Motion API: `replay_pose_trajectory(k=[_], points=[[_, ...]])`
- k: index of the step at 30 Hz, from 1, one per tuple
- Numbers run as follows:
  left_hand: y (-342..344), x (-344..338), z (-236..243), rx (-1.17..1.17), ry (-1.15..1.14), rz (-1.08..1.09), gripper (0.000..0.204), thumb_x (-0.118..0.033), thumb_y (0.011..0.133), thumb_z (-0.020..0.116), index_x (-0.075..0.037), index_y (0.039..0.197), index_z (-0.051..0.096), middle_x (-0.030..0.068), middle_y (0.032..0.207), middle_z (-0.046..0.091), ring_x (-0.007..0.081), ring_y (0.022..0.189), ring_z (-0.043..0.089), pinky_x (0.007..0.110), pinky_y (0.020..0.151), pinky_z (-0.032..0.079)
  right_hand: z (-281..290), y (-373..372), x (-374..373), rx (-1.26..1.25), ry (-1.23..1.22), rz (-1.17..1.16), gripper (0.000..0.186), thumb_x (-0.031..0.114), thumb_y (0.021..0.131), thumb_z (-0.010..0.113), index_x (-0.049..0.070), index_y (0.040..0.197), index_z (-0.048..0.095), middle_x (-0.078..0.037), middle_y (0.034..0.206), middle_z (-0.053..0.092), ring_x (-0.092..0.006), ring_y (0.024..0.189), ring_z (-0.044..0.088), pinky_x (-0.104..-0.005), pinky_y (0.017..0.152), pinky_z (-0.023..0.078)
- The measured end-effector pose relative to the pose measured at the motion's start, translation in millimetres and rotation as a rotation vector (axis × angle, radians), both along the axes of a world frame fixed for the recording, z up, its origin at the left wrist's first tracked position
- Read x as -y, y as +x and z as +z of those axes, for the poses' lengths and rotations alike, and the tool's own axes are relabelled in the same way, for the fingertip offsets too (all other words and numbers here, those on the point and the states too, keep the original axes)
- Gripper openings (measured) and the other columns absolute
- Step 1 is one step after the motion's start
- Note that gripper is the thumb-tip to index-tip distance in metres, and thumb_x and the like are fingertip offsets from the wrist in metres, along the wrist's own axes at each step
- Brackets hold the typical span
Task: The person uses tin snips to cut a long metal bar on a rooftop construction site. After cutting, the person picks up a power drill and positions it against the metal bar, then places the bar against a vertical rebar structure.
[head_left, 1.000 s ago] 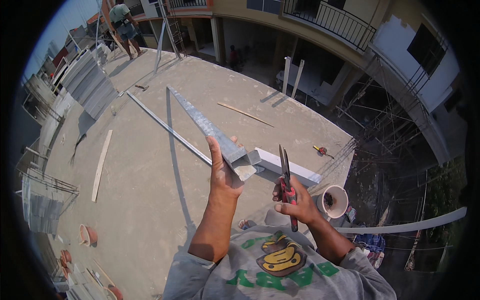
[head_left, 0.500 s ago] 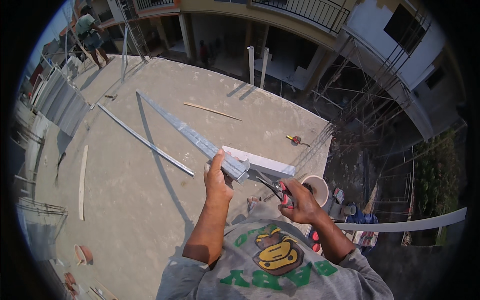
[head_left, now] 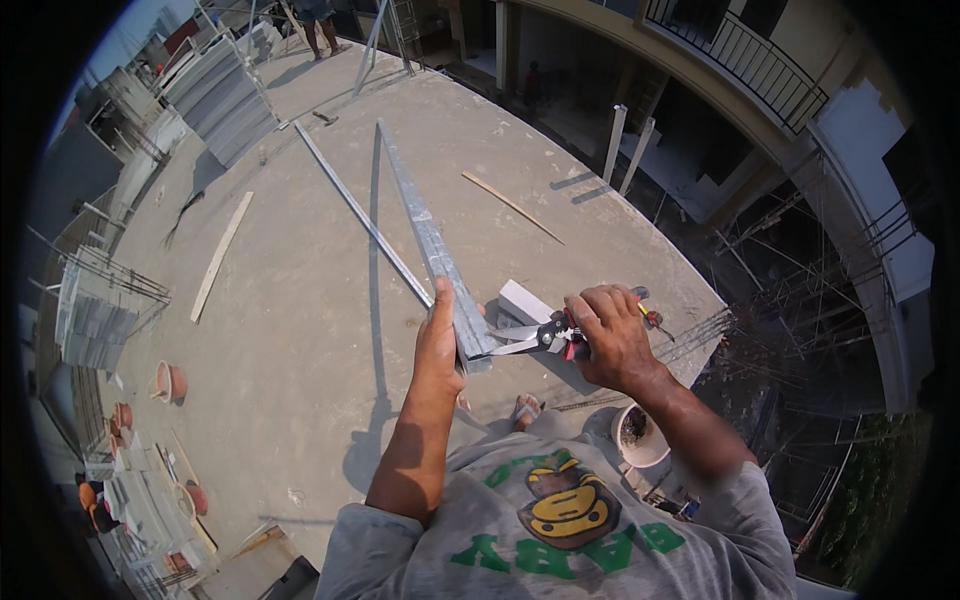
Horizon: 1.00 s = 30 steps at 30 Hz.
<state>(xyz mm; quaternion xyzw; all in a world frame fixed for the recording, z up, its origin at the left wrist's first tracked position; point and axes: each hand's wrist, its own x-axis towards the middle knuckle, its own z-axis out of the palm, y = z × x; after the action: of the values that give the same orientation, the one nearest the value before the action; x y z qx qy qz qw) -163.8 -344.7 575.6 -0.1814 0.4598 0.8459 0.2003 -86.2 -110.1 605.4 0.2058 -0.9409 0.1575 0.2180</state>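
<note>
My left hand (head_left: 436, 340) is wrapped round the near end of a long silvery metal channel (head_left: 425, 225), which points away from me across the floor. In my right hand (head_left: 612, 335) is a pair of tin snips (head_left: 545, 337) with dark and red handles. Its blades are parted and meet the channel's near end, from the right side. Whether they bite into the metal I cannot tell. Behind the snips lies a pale block (head_left: 528, 302), partly covered by them.
A second metal strip (head_left: 350, 200) lies left of the channel. Wooden strips (head_left: 512, 207) and a hammer (head_left: 325, 118) are on the concrete floor (head_left: 290, 330). A bucket (head_left: 640, 437) stands by my right side. The slab's edge drops off at right; another person's legs (head_left: 320, 35) show far off.
The snips have moved up and left, from beside the channel onto its end. The channel now points more straight ahead, and the whole view has swung to the right.
</note>
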Motion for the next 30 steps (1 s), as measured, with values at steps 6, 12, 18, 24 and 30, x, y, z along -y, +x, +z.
replay_pose_trajectory(k=[6, 12, 18, 24, 30], points=[[0.3, 13.3, 9.2, 0.037, -0.028, 0.024, 0.072, -0.063, 0.090, 0.058, 0.001, 0.122, 0.051, 0.0135, 0.091, 0.062, 0.0196, 0.068, 0.065, 0.033, 0.058, 0.057, 11.9, -27.6, 27.9, 0.023, 0.041, 0.123, 0.067, 0.008, 0.061, 0.077, 0.005, 0.123, 0.051, -0.014, 0.108, 0.054, -0.0318, 0.104, 0.055, -0.0454, 0.092, 0.040], [2.3, 33.4, 4.4, 0.036, -0.061, 0.016, 0.068, -0.064, 0.091, 0.056, -0.003, 0.120, 0.052, 0.0109, 0.086, 0.061, 0.0173, 0.063, 0.062, 0.031, 0.051, 0.054, 22.4, -35.9, 41.4, 0.065, 0.076, 0.232, 0.069, 0.007, 0.061, 0.076, 0.004, 0.125, 0.051, -0.014, 0.108, 0.054, -0.0316, 0.102, 0.055, -0.0447, 0.090, 0.040], [12.7, 45.7, -16.9, 0.061, -0.050, -0.007, 0.062, -0.064, 0.090, 0.058, -0.007, 0.112, 0.054, 0.0091, 0.081, 0.060, 0.0161, 0.059, 0.060, 0.030, 0.048, 0.052, 26.1, -22.6, 48.7, 0.211, 0.129, 0.299, 0.071, 0.008, 0.060, 0.076, 0.001, 0.126, 0.051, -0.014, 0.105, 0.054, -0.0307, 0.096, 0.055, -0.0441, 0.086, 0.041], [15.6, 48.4, -28.8, 0.064, -0.041, 0.003, 0.055, -0.060, 0.091, 0.059, -0.008, 0.107, 0.053, 0.0085, 0.078, 0.059, 0.0175, 0.057, 0.059, 0.031, 0.047, 0.051, 24.2, -27.6, 47.4, 0.360, 0.118, 0.339, 0.074, 0.012, 0.058, 0.079, 0.002, 0.127, 0.051, -0.014, 0.103, 0.055, -0.0323, 0.095, 0.055, -0.0436, 0.085, 0.042], [26.4, 51.7, -37.7, 0.117, -0.018, 0.012, 0.043, -0.051, 0.095, 0.058, -0.010, 0.106, 0.052, 0.0086, 0.078, 0.060, 0.0174, 0.055, 0.059, 0.031, 0.046, 0.049, 26.1, -30.1, 48.8, 0.571, 0.131, 0.391, 0.074, 0.012, 0.059, 0.080, 0.002, 0.127, 0.052, -0.014, 0.102, 0.056, -0.0342, 0.096, 0.056, -0.0434, 0.084, 0.043]])
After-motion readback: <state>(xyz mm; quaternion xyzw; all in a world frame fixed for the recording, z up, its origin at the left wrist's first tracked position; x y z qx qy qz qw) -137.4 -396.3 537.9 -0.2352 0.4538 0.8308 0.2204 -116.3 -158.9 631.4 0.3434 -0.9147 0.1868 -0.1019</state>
